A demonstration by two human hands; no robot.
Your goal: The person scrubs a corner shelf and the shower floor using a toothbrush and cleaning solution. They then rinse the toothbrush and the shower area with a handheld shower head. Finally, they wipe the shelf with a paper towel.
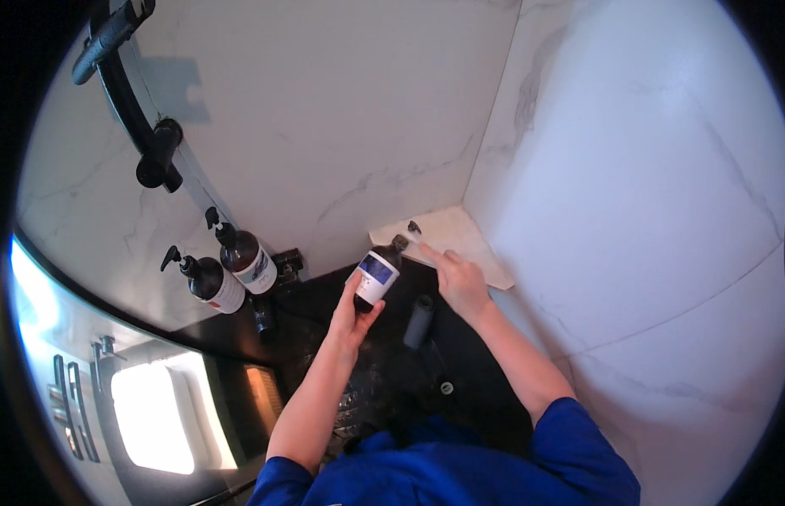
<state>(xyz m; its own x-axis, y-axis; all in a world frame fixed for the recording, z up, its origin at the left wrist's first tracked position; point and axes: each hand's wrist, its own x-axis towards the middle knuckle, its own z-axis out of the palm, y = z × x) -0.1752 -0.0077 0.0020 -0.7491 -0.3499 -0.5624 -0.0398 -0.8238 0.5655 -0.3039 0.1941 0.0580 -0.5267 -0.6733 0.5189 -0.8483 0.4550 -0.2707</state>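
Dark brown with a white-and-blue label, a bottle (378,277) is clasped in the left hand (352,319), gripped around its lower part; it leans, neck up and to the right. The right hand (461,285) is apart from the left, index finger stretched toward the bottle's mouth; I cannot tell whether it grips the small black-topped piece (414,227) just beyond. Behind them, a pale corner shelf (485,249) meets veined walls (392,110). Between the forearms, a grey cylinder (419,322) shows against a dark surface (384,363). Farther left, a taller-looking pump bottle (249,261) is beside another dark dispenser (213,282), below a black wall fixture (126,101).
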